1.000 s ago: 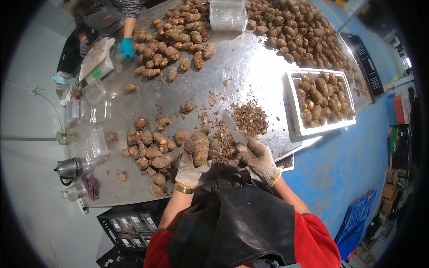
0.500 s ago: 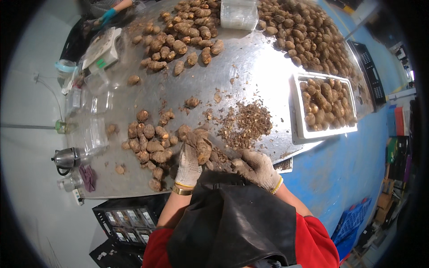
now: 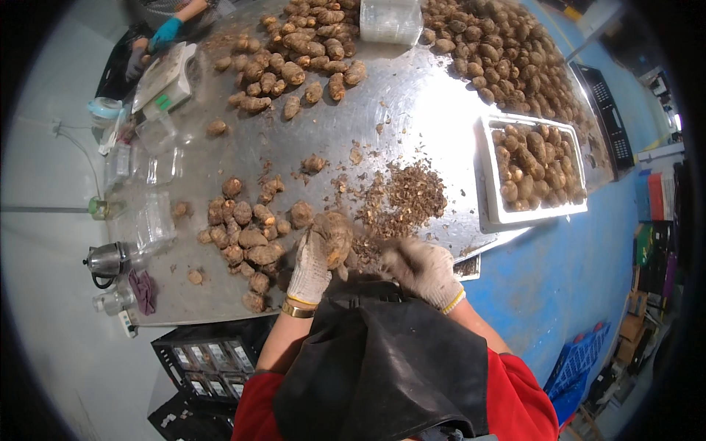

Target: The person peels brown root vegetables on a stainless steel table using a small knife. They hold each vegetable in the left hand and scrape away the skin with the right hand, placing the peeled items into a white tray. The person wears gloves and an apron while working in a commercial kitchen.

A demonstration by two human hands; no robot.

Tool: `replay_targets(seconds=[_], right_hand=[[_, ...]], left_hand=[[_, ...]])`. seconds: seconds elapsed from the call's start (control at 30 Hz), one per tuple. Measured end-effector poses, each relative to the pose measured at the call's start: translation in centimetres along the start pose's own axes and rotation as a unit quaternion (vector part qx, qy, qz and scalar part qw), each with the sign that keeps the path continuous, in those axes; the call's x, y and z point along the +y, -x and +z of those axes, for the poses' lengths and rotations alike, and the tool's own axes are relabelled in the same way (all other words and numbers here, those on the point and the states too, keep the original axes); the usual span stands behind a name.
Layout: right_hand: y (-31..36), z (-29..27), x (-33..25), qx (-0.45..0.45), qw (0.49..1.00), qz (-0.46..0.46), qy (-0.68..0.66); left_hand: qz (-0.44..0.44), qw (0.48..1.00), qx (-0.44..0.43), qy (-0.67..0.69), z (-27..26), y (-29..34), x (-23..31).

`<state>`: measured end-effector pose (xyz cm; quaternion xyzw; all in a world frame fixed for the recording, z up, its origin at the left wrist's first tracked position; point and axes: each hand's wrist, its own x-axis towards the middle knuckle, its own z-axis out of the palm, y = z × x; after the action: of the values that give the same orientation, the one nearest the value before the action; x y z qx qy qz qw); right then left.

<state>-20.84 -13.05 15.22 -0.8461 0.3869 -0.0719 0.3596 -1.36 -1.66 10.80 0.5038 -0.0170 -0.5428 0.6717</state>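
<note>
My left hand (image 3: 310, 273), in a soiled white knit glove, is wrapped round a brown taro (image 3: 335, 237) above the table's near edge. To its right my right hand (image 3: 425, 270), gloved the same way, has its fingers curled in; they are partly blurred and what they may hold cannot be made out. A pile of loose taros (image 3: 248, 237) lies left of my left hand. Dark peelings and scraps (image 3: 406, 200) are spread on the metal table (image 3: 287, 162) just beyond my hands. One small taro piece (image 3: 313, 163) rests apart, farther off.
A white foam box (image 3: 497, 209) of taros stands at the right edge. Bigger heaps of taros (image 3: 507, 62) lie far off, beside clear plastic containers (image 3: 391, 22). At left are a scale (image 3: 165, 79), a kettle (image 3: 107, 263) and a purple cloth (image 3: 143, 291). A co-worker's teal-gloved hand (image 3: 168, 31) is beyond.
The taro in my left hand is turned and shows more of its side. My right hand has shifted slightly, its fingers blurred. The co-worker's gloved hand has moved near the scale.
</note>
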Motion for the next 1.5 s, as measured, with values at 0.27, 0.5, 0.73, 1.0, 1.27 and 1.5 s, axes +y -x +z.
replay_targets(seconds=[0.27,0.5,0.73,1.0,1.27,1.5], right_hand=[[1.0,-2.2,0.9,-0.033,0.997,-0.061,-0.043],[1.1,-2.0,-1.2,-0.040,0.996,-0.071,0.041],[1.7,-2.3,-2.0,-0.096,0.989,-0.077,0.077],[2.0,-2.2,-1.1,-0.055,0.993,-0.108,0.014],[-0.5,0.6,-2.2,0.089,0.956,0.010,-0.279],[-1.7,1.3,-2.3,0.114,0.957,-0.083,-0.252]], left_hand=[[0.015,0.993,-0.022,0.116,-2.4,-0.2,-0.5],[0.213,0.911,-0.016,-0.353,-2.7,-0.2,-1.7],[0.068,0.997,0.037,-0.025,-0.8,0.0,-1.0],[0.022,0.998,0.022,-0.052,0.5,0.2,0.0],[0.012,1.000,-0.006,-0.009,2.0,0.0,-0.8],[-0.025,0.999,0.032,0.016,3.5,0.0,-0.9]])
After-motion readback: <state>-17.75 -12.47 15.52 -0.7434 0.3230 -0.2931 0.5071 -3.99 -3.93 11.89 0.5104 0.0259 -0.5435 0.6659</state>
